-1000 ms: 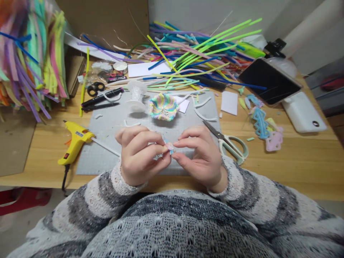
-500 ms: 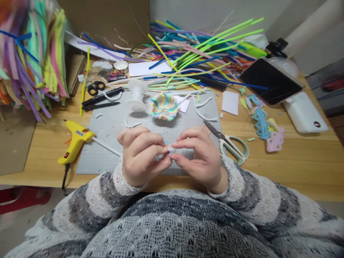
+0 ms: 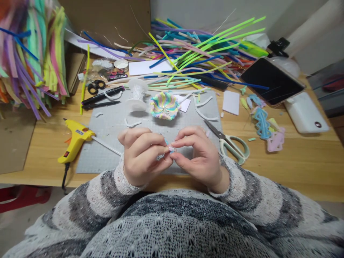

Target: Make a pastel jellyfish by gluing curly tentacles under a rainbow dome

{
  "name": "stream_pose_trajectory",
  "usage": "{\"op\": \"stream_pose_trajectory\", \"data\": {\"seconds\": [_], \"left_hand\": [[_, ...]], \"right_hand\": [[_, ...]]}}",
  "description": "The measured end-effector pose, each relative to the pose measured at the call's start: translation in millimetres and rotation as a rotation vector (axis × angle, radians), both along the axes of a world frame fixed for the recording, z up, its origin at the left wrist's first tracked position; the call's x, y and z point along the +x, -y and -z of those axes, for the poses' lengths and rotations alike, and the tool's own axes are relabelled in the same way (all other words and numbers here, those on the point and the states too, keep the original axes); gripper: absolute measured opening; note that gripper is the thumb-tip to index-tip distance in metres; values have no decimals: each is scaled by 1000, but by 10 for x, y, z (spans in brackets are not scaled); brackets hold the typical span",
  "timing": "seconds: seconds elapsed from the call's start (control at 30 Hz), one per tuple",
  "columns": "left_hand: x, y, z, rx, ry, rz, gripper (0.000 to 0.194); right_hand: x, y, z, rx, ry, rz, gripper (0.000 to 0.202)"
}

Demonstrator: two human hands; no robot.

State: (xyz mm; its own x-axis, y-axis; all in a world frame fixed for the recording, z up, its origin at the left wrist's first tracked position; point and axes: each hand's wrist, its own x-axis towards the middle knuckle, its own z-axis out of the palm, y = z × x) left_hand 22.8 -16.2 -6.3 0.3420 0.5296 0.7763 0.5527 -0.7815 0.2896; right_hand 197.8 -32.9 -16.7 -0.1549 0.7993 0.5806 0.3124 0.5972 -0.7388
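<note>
Over the front of the grey cutting mat (image 3: 107, 139), my left hand (image 3: 145, 156) pinches a small pastel piece (image 3: 171, 148) between thumb and fingers. The fingertips of my right hand (image 3: 199, 156) close on the same piece from the other side. Its exact shape is too small and too covered to make out; pink, blue and a bit of thin wire show. Just beyond my hands sits a ruffled pastel striped piece (image 3: 164, 106), beside a white spool of clear thread (image 3: 136, 95).
A yellow glue gun (image 3: 76, 138) lies at the left, green-handled scissors (image 3: 232, 145) at the right. Behind are black pens (image 3: 103, 96) and a heap of coloured pipe cleaners (image 3: 193, 53). A phone (image 3: 272, 80) leans near a white power bank (image 3: 306, 113).
The small piece has turned slightly between my fingertips. Both hands stay nearly in place, and the view has shifted a little.
</note>
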Motion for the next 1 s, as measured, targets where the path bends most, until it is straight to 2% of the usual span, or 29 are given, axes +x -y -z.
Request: {"op": "stream_pose_trajectory", "data": {"seconds": [0.23,0.4,0.57,0.73,0.9,1.0], "left_hand": [[3,-2,-20,-33,-8,-5,16],[-1,-31,-37,-231,84,21,14],[-18,-88,-17,-456,184,190,11],[-28,-133,-66,-666,238,340,5],[-21,-158,-112,-877,305,430,5],[-21,-162,-107,-940,335,439,6]], "right_hand": [[0,-10,35,-37,-60,-33,12],[61,-31,65,18,-120,-40,19],[150,-54,34,118,18,-21,28],[185,-84,10,247,152,-46,35],[163,-95,33,211,119,-71,32],[146,-100,49,176,67,-93,30]]}}
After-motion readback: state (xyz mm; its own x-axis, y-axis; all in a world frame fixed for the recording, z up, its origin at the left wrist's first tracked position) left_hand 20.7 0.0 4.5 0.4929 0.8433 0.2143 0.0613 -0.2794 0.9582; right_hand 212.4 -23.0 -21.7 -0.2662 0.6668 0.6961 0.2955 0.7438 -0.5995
